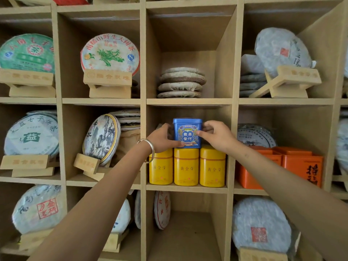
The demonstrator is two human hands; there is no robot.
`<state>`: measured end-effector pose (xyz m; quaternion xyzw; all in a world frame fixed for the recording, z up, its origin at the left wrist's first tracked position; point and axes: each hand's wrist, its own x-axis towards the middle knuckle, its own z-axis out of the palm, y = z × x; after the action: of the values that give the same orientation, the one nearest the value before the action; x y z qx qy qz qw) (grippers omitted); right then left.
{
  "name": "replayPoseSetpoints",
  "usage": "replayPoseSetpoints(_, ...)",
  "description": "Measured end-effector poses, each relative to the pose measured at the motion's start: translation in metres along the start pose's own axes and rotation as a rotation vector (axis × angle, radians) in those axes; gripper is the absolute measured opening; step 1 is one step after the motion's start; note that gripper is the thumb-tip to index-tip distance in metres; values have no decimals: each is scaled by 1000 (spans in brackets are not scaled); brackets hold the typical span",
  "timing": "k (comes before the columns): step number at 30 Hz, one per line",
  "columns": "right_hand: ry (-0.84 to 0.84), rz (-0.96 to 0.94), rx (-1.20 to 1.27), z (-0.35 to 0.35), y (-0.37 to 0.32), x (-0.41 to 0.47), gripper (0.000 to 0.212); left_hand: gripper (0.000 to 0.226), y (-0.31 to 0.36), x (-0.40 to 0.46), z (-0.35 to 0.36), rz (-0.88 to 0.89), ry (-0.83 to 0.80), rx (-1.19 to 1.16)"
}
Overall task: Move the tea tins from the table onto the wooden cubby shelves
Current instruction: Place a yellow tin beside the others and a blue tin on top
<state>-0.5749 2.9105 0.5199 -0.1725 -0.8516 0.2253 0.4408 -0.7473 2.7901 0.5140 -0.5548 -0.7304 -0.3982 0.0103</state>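
wooden cubby shelves (189, 101) carry three yellow tins (186, 167), orange tins (293, 164), wrapped tea cakes (180, 82)

A blue tea tin (187, 133) is held upright between the left hand (163, 136) and the right hand (216, 135), fingers curled round its two sides; it is set on top of the yellow tins (186, 167), three of which are lined up along the front of a middle compartment of the wooden cubby shelves (189, 101). A silver bangle (148, 150) is worn on the left wrist. Orange tins (299, 164) are seen in the compartment to the right, and a stack of wrapped tea cakes (181, 83) in the compartment above
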Motion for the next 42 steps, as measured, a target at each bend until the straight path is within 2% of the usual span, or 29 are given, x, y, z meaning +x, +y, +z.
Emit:
replayPoseSetpoints(28,12,58,52,1,-4,-7,41,73,-1,3,-4,1,-51,-22)
replayPoseSetpoints(34,23,90,51,-2,-3,-5,55,86,-3,1,-10,-1,-6,-26)
replayPoseSetpoints(42,-17,111,67,4,0,-13,53,69,-4,-4,-10,32,-17,-49)
